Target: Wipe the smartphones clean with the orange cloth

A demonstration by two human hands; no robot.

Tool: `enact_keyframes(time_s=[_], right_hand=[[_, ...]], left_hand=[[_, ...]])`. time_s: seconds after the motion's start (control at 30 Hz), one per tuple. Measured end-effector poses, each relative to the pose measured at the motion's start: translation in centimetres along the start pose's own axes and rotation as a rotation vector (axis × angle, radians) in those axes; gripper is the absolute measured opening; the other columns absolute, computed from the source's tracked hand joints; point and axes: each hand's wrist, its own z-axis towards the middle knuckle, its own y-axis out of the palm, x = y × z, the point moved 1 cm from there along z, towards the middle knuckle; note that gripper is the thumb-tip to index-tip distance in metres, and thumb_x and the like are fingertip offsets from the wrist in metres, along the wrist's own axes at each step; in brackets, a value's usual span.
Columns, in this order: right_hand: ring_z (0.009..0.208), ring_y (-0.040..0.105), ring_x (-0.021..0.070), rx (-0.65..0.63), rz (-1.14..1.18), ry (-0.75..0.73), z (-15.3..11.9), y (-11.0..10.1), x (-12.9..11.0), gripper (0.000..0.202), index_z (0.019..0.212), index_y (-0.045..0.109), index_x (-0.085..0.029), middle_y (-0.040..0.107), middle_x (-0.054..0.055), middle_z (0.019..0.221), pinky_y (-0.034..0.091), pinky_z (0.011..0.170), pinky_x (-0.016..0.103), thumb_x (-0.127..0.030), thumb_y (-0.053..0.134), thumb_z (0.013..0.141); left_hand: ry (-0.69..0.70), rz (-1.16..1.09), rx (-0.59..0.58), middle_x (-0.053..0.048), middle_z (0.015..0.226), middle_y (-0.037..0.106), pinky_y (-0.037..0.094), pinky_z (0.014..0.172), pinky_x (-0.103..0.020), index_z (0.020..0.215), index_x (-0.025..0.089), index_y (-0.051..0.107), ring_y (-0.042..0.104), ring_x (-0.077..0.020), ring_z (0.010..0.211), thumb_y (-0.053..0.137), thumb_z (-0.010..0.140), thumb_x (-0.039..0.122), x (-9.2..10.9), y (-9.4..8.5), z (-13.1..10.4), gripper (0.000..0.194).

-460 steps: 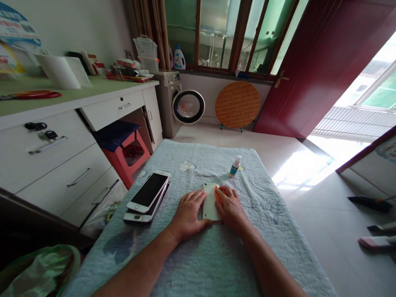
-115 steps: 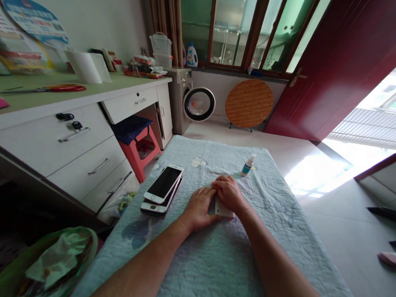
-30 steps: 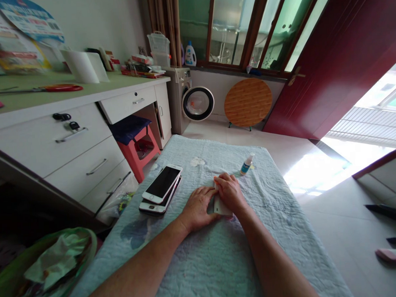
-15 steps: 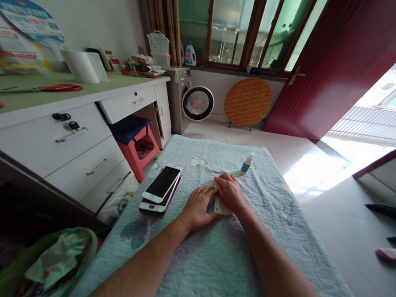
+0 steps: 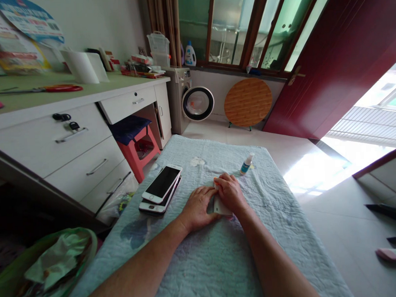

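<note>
A white phone-like slab [image 5: 222,208] lies on the light blue quilted cloth [image 5: 196,262], partly covered by my hands. My left hand [image 5: 199,207] grips its left side, thumb at the near edge. My right hand [image 5: 231,192] is closed over the slab's upper part, with a bit of something orange and white [image 5: 215,182] showing at its fingertips. Left of my hands, a white phone with a dark screen [image 5: 162,183] rests on another phone [image 5: 153,207]. A small spray bottle with a blue label [image 5: 246,164] stands beyond my right hand.
A green-rimmed bin with crumpled tissue [image 5: 92,240] is at the lower left. Beyond it stand a white drawer desk [image 5: 77,158] and a red stool [image 5: 141,153]. At the back are a washing machine with its door open [image 5: 179,96] and a round wooden table top [image 5: 247,101].
</note>
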Motion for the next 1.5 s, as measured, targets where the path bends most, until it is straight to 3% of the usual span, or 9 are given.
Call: enact_keyframes(time_s=[0.37,0.73,0.9,1.2,1.5], right_hand=[[0.088,0.053,0.0166,-0.029,0.031,-0.017,-0.1,-0.2,0.1,0.021,0.092,0.072,-0.02,0.064,0.004,0.093,0.038,0.085,0.027,-0.014,0.052,0.088],[0.089,0.05,0.0185,0.11,0.008,0.128,-0.3,-0.1,1.8,0.025,0.098,0.072,-0.019,0.061,0.006,0.093,0.036,0.086,0.029,-0.017,0.048,0.09],[0.089,0.048,0.0186,0.135,0.008,0.183,-0.3,0.0,2.2,0.025,0.09,0.072,-0.019,0.06,0.006,0.091,0.036,0.085,0.028,-0.018,0.047,0.091],[0.09,0.048,0.0196,0.063,-0.034,0.112,0.1,0.1,1.6,0.027,0.096,0.071,-0.02,0.063,0.007,0.099,0.034,0.086,0.029,-0.013,0.046,0.09],[0.099,0.047,0.0214,-0.064,0.0,0.031,0.8,0.8,0.9,0.031,0.11,0.07,-0.025,0.062,0.005,0.117,0.034,0.09,0.032,-0.018,0.046,0.092]], left_hand=[[0.001,-0.01,-0.007,-0.009,0.129,0.057,0.035,0.106,-0.046,0.126,0.022,0.052,0.05,-0.0302,0.119,0.078,0.067,0.047,0.2,-0.1,0.0,0.069],[-0.027,0.03,-0.036,-0.011,0.129,0.056,0.036,0.106,-0.046,0.123,0.02,0.055,0.049,-0.0319,0.12,0.08,0.064,0.042,0.4,-0.2,0.1,0.068],[-0.031,0.034,-0.041,-0.012,0.131,0.055,0.035,0.107,-0.046,0.125,0.018,0.054,0.048,-0.0323,0.122,0.079,0.066,0.043,0.3,-0.2,0.0,0.069],[-0.028,0.044,-0.04,-0.012,0.129,0.056,0.034,0.108,-0.046,0.125,0.017,0.054,0.048,-0.0323,0.121,0.08,0.065,0.043,0.3,-0.2,0.0,0.071],[0.0,0.029,-0.009,-0.01,0.126,0.058,0.036,0.106,-0.045,0.128,0.021,0.054,0.05,-0.0308,0.118,0.077,0.068,0.053,0.2,0.0,0.0,0.072]])
